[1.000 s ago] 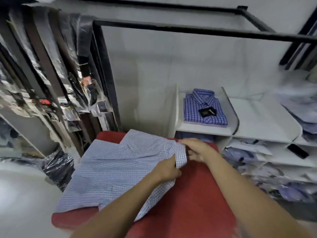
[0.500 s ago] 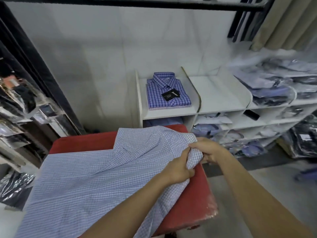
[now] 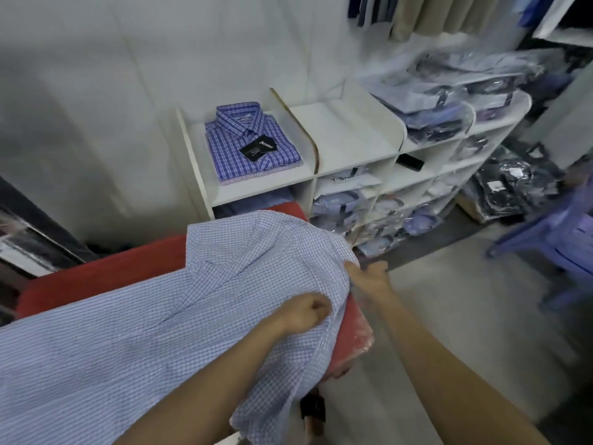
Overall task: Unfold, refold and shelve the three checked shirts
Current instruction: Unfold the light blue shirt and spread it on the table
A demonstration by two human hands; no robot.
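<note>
A light blue checked shirt (image 3: pixel 154 332) lies spread open across a red padded table (image 3: pixel 96 277), its right side hanging over the table's right edge. My left hand (image 3: pixel 305 311) rests on the cloth with its fingers curled, gripping a fold near that edge. My right hand (image 3: pixel 369 277) pinches the shirt's edge a little farther back, just off the table's corner. A darker blue checked shirt (image 3: pixel 253 146) with a black tag lies folded in the top left compartment of a white shelf unit (image 3: pixel 353 136).
The shelf's middle top compartment holds nothing; its lower cubbies and right side carry several bagged shirts (image 3: pixel 449 91). More dark bagged garments (image 3: pixel 513 184) lie on the floor at right, next to a blue plastic chair (image 3: pixel 558 239). Grey floor stretches right of the table.
The view has swung right and down. My hands, which were close together on the shirt's edge, have drawn apart: the left nearer me, the right at the table's corner.
</note>
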